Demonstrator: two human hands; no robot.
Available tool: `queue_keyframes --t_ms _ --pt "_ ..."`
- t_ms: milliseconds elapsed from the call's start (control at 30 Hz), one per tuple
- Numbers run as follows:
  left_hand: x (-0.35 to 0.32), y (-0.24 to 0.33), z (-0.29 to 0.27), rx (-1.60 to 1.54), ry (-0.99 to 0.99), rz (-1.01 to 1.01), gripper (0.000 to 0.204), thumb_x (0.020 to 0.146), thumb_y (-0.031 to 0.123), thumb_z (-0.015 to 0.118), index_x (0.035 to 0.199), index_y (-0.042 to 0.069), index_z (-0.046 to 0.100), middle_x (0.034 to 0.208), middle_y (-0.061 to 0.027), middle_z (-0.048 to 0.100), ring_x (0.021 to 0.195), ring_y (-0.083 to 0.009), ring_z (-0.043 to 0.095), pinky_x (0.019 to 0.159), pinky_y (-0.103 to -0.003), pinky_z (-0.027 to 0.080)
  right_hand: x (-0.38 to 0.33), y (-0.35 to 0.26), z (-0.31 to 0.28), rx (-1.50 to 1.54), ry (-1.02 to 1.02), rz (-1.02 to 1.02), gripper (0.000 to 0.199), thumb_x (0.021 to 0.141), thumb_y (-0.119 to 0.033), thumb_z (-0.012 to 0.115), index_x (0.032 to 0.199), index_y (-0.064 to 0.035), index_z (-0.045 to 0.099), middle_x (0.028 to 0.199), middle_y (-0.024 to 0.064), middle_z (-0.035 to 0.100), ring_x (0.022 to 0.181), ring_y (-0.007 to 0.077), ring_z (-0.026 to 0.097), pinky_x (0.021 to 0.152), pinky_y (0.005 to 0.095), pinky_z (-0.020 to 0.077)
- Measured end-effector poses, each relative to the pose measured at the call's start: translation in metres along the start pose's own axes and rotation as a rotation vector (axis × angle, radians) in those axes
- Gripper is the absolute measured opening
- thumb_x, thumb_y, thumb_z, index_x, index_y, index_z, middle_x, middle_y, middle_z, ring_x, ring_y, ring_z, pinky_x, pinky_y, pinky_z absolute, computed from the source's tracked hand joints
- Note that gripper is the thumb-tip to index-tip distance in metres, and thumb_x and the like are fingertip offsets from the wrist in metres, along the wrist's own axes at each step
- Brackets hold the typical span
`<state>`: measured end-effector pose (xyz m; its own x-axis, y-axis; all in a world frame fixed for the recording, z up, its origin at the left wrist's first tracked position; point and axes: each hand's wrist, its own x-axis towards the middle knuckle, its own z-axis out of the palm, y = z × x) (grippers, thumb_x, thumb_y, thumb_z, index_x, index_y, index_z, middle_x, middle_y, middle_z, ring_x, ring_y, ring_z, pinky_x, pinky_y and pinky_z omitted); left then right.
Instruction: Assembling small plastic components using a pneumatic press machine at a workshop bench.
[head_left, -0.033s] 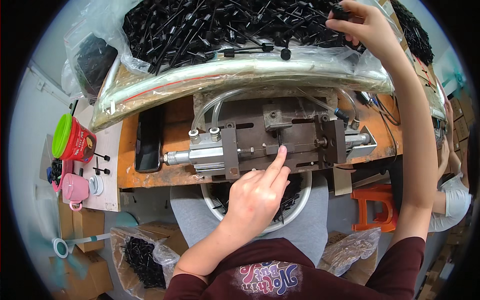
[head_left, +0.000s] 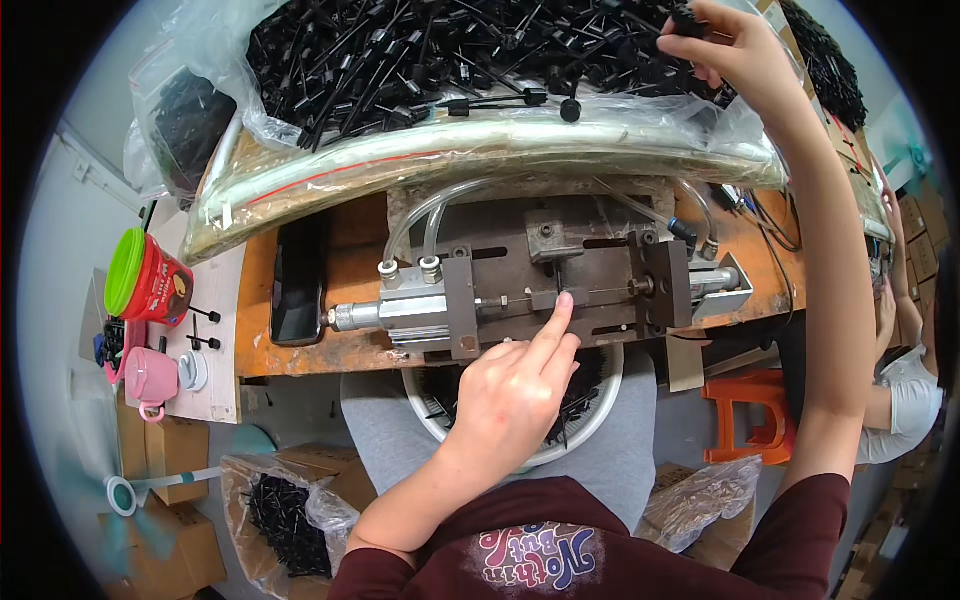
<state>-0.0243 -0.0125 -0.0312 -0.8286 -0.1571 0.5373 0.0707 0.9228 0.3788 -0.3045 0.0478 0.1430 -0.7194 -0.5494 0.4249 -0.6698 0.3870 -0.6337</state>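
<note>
A metal clamping fixture (head_left: 600, 265) with an air cylinder (head_left: 415, 308) at its left end sits before me on the bench. My left hand (head_left: 515, 390) reaches to its middle, index finger stretched out. That fingertip touches a thin black rod (head_left: 561, 275) at the small centre block; the other fingers are bent and grip nothing visible. My right hand (head_left: 725, 45) is raised at the far right, over the heap of black stemmed plastic parts (head_left: 400, 70). Between its thumb and fingers is a black plastic part (head_left: 686, 20), partly hidden by the fingers.
A plastic-wrapped rim (head_left: 480, 150) edges the heap. A phone (head_left: 298, 285), a red tub (head_left: 160, 285) and a pink cup (head_left: 150, 378) are at left. A white bucket (head_left: 610, 405) of parts stands between my legs. An orange stool (head_left: 750, 410) and another person (head_left: 905, 400) are at right.
My right hand has shifted very slightly to the right with the black part. My left hand stays on the fixture.
</note>
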Motion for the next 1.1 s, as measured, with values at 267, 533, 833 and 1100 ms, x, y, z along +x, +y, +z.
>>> queue_keyframes --t_ms 267,533,833,1100 --pt "-0.009 -0.001 -0.014 -0.181 -0.068 0.047 0.027 0.074 0.015 0.081 0.097 0.004 0.070 0.124 -0.0128 0.068 0.064 -0.0213 0.066 0.060 -0.029 0.054 0.000 0.002 -0.011 0.322 0.073 -0.080 0.013 0.082 -0.006 0.076 0.092 -0.0017 0.068 0.078 0.0044 0.067 0.064 0.0091 0.060 0.060 0.0237 0.0489" --pt "0.000 0.011 -0.030 -0.276 -0.075 0.045 0.043 0.078 0.032 0.081 0.109 0.005 0.071 0.122 -0.0115 0.068 0.063 -0.0185 0.065 0.059 -0.027 0.052 0.019 0.016 0.000 0.517 0.215 -0.154 0.012 0.087 -0.006 0.072 0.094 -0.0014 0.065 0.080 0.0053 0.067 0.066 0.0105 0.063 0.061 0.0235 0.0514" --pt "0.005 0.016 -0.027 -0.345 0.076 0.074 0.038 0.070 0.014 0.086 0.103 0.002 0.073 0.107 -0.0138 0.073 0.067 -0.0173 0.068 0.062 -0.027 0.054 0.046 0.027 -0.010 0.920 0.234 -0.164 0.007 0.091 -0.003 0.066 0.096 -0.0019 0.062 0.085 0.0075 0.068 0.073 0.0136 0.067 0.067 0.0246 0.0579" --pt "0.015 0.015 -0.028 -0.576 0.209 -0.086 0.042 0.079 -0.002 0.075 0.120 -0.003 0.064 0.129 -0.0199 0.062 0.100 -0.0223 0.067 0.083 -0.031 0.058 0.018 0.012 -0.002 0.986 0.129 -0.186 0.006 0.091 -0.007 0.068 0.094 -0.0031 0.065 0.082 0.0038 0.065 0.073 0.0123 0.063 0.067 0.0260 0.0530"
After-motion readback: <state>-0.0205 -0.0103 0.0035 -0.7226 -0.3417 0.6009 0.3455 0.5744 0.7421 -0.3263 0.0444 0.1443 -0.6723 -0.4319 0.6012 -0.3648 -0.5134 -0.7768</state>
